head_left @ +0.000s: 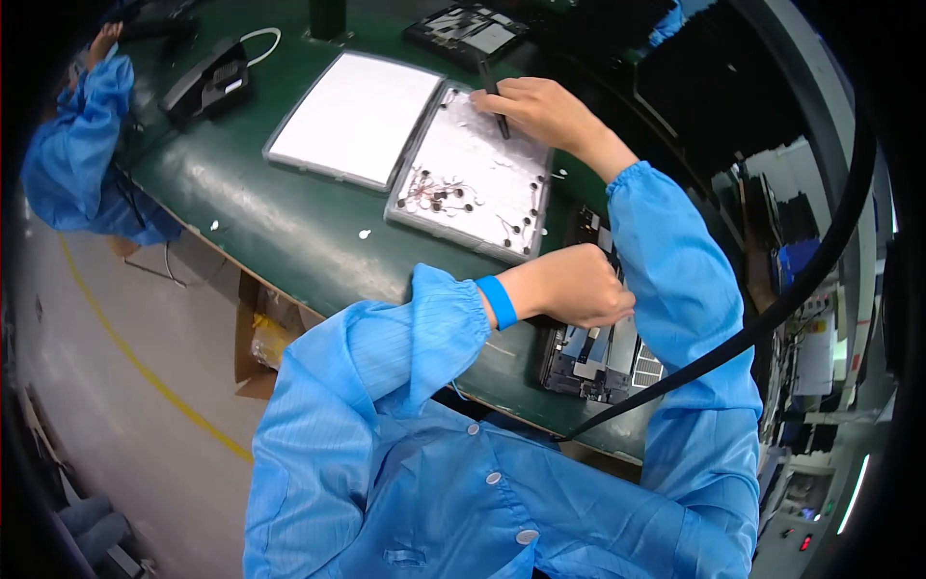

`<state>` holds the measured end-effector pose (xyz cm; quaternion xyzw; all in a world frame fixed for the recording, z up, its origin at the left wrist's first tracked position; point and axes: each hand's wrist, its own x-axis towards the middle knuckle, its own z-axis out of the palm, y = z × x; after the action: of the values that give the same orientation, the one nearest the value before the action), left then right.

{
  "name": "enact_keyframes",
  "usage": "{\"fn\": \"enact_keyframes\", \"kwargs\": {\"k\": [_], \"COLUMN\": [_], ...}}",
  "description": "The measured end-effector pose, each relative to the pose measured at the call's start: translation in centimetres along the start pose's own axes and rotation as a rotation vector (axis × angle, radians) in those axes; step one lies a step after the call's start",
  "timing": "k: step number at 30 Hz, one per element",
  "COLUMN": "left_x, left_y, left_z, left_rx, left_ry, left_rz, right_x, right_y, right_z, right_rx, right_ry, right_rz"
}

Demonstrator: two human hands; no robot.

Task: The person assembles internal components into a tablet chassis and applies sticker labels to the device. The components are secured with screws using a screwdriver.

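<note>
Right hand (pixel 540 108) over the tray (pixel 490 172)!

It's pinching a slim dark tool (pixel 488 77), wired parts (pixel 438 196) in the tray beneath. The left hand (pixel 584 287) is curled over an opened device (pixel 590 378); from here I can't tell what it holds.

Black device (pixel 210 83), brown cardboard box (pixel 248 333)

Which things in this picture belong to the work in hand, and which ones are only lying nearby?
Apparently in use:
black pen-like tool, in the right hand
tray of small wired parts
opened device by the left hand

Probably just lying about:
black boxy device
small white bits
cardboard box
</note>
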<state>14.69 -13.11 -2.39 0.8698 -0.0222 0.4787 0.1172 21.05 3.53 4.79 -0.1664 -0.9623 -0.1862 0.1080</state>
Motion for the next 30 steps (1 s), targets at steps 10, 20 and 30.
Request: {"fn": "enact_keyframes", "kwargs": {"k": [10, 20, 30], "left_x": [-0.2, 2.0, 1.0], "left_y": [-0.1, -1.7, -4.9], "left_z": [0.7, -4.5, -9.1], "left_rx": [-0.028, 0.234, -0.003], "left_ry": [0.009, 0.190, 0.268], "left_rz": [0.017, 0.060, -0.580], "right_x": [1.0, -0.9, -11.3], "right_y": [2.5, -1.0, -9.3], "right_z": [1.1, -0.8, -6.7], "right_rx": [-0.185, 0.289, 1.177], "right_ry": [-0.095, 0.216, 0.728], "right_rz": [-0.446, 0.260, 0.978]}}
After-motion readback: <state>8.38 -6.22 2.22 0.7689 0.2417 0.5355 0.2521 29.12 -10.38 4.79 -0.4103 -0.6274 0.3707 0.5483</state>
